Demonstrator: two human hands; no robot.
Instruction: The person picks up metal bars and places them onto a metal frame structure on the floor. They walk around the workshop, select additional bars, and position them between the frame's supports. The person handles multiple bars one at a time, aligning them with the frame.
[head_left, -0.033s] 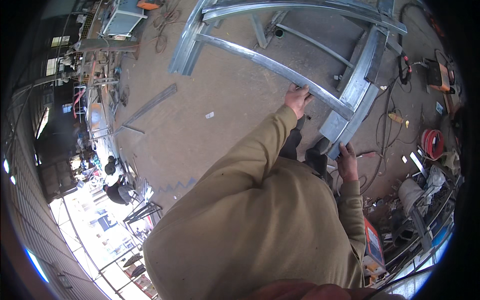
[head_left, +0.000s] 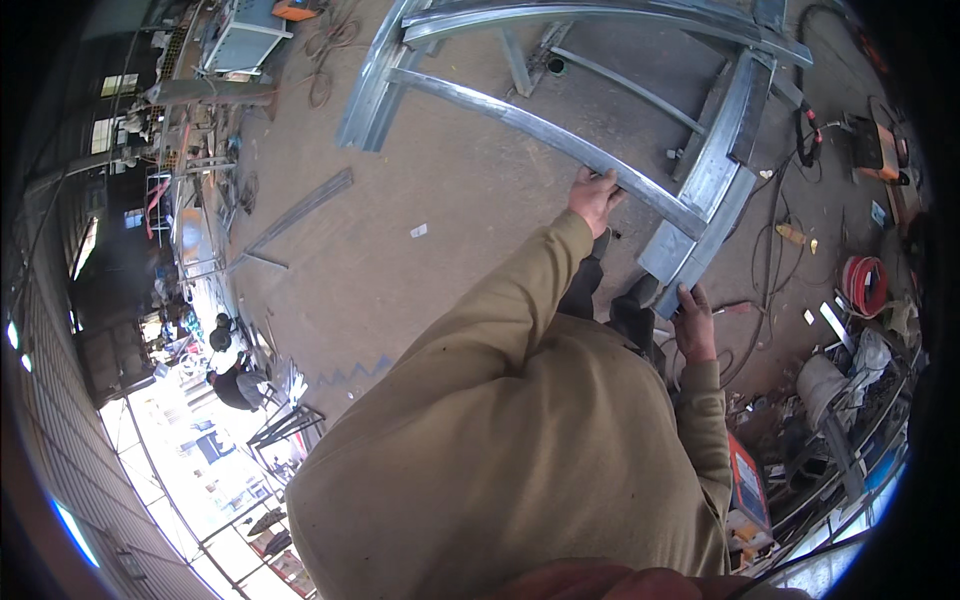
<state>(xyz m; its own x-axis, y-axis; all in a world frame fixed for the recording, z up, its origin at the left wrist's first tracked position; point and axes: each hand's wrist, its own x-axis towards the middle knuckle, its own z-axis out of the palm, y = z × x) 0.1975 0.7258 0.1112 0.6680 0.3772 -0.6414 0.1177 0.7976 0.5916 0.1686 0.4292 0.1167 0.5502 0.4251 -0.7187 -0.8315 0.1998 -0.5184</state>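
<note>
A shiny galvanized steel crossbar (head_left: 500,115) spans between two side channels of a metal frame. My left hand (head_left: 594,197) is closed on the crossbar's near edge, right of its middle, with fingertips over the top. At the frame's right side runs a wide steel channel (head_left: 712,165), and the bar's right end rests over it. A narrower grey steel piece (head_left: 712,235) lies along that channel's outer edge. My right hand (head_left: 695,325) grips the near end of this piece, the thumb on top and the other fingers partly hidden.
Loose steel strips (head_left: 295,215) lie on the floor to the left. Cables (head_left: 775,265), a red coil (head_left: 863,285) and an orange machine (head_left: 876,150) are on the right. Scrap and a white bucket (head_left: 820,388) stand at lower right. Another person (head_left: 238,385) is far left.
</note>
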